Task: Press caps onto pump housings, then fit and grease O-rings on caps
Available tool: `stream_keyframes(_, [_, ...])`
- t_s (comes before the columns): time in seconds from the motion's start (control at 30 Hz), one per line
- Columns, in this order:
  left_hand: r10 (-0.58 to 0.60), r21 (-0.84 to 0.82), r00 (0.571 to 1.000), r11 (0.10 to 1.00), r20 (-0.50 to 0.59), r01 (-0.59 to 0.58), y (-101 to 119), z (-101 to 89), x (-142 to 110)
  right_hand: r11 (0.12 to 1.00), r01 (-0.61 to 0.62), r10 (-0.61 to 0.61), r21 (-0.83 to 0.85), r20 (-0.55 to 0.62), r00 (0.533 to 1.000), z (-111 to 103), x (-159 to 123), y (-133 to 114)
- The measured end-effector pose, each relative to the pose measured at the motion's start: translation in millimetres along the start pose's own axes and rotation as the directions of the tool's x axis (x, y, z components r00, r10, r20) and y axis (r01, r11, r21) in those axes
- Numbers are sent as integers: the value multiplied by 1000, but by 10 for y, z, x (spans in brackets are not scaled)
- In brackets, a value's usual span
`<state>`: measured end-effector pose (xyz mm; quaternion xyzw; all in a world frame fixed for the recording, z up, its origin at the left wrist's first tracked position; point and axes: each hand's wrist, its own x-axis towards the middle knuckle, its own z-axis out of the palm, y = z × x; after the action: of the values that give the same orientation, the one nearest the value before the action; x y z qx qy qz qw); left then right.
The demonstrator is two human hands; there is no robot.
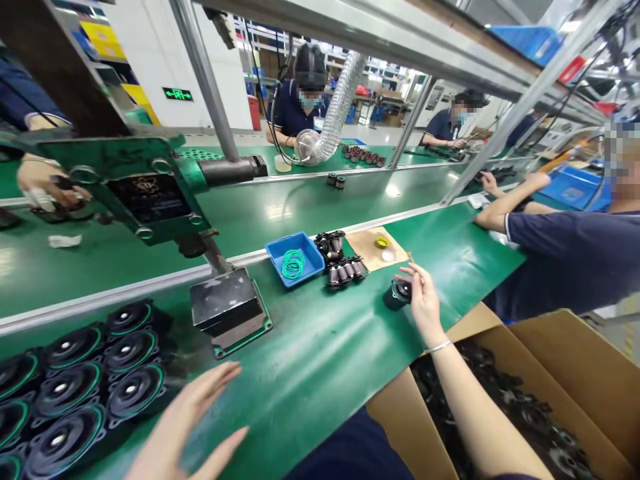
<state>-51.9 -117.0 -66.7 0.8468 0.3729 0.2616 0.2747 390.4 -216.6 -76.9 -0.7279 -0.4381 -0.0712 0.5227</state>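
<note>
The left hand point(180, 417) spreads open, empty; rightward beyond it, the right hand point(424, 299) half-curls at a black housing point(394, 297), grip unclear.

Shows arrows on green exit sign point(177, 94) on white pillar point(145, 60). Carries logo and unreadable lettering on black press nameplate point(155, 203).

White wall point(145, 57), green exit sign point(177, 94), pale floor point(390, 128), green benchtop point(310, 347), metal post point(203, 73)

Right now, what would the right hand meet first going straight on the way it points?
For the right hand, likely the tan sheet just ahead, though depth is unclear.
</note>
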Motion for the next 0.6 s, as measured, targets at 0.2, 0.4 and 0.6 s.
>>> stream_keyframes(0.2, [152,-129,937,985,315,-117,596,711,346,977,-21,3,211,86,996,315,-533,-461])
stream_keyframes(0.4, [116,-311,966,950,229,-40,548,887,435,891,-11,-142,454,301,943,718,-1070,-1239])
stream_keyframes(0.6, [-97,-490,990,861,105,136,242,457,48,836,-59,-196,546,397,896,699,-747,-1328])
